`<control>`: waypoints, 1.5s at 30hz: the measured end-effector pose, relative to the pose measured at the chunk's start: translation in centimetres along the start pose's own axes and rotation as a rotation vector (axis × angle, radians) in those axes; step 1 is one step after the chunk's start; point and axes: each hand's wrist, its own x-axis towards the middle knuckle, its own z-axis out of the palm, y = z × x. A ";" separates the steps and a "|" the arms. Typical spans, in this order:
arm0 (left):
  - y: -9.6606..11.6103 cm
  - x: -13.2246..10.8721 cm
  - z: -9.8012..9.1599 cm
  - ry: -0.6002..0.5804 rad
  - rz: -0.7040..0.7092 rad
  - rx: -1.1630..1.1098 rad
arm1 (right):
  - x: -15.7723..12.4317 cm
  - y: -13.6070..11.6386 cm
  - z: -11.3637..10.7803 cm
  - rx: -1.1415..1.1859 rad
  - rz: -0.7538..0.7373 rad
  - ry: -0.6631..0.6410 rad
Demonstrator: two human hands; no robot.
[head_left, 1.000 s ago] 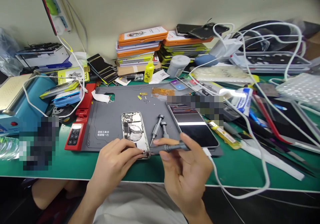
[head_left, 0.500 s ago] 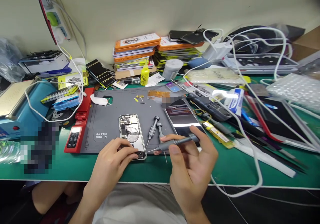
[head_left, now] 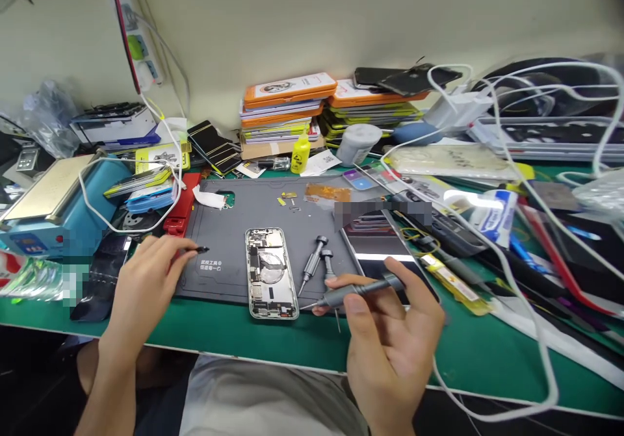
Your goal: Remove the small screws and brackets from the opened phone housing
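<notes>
An opened phone (head_left: 271,293) lies on the front edge of the grey work mat (head_left: 234,208), its inner parts bare. To its left, my left hand (head_left: 155,270) hovers over the mat, pinching a small dark phone part (head_left: 201,250) between thumb and fingertips. My right hand (head_left: 385,332) is closed around a grey screwdriver (head_left: 355,292), whose tip points left toward the phone's lower right corner. Two more screwdrivers, one a grey screwdriver (head_left: 313,260), lie between the phone and that hand. Behind the right hand rests a dark phone screen (head_left: 373,241), partly covered by the fingers.
A red device (head_left: 181,208) borders the mat's left side, with a blue machine (head_left: 88,192) beyond it. Stacked boxes (head_left: 287,98), a yellow bottle (head_left: 301,153) and a white jar (head_left: 359,143) stand behind. A white cable (head_left: 529,293) loops over tools at right.
My left hand has lifted away from the phone's lower end and moved left, carrying a small dark part. My right hand still holds the screwdriver. The view has shifted slightly.
</notes>
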 end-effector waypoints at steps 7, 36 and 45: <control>-2.9 3.3 1.9 -0.192 0.011 0.086 | -0.3 0.0 -0.1 -0.023 0.013 -0.004; 4.9 -3.2 6.2 -0.113 0.114 -0.213 | -1.8 1.1 2.3 -0.387 -0.396 -0.375; 4.9 -3.2 6.0 -0.123 0.121 -0.231 | -1.9 0.9 2.2 -0.410 -0.354 -0.369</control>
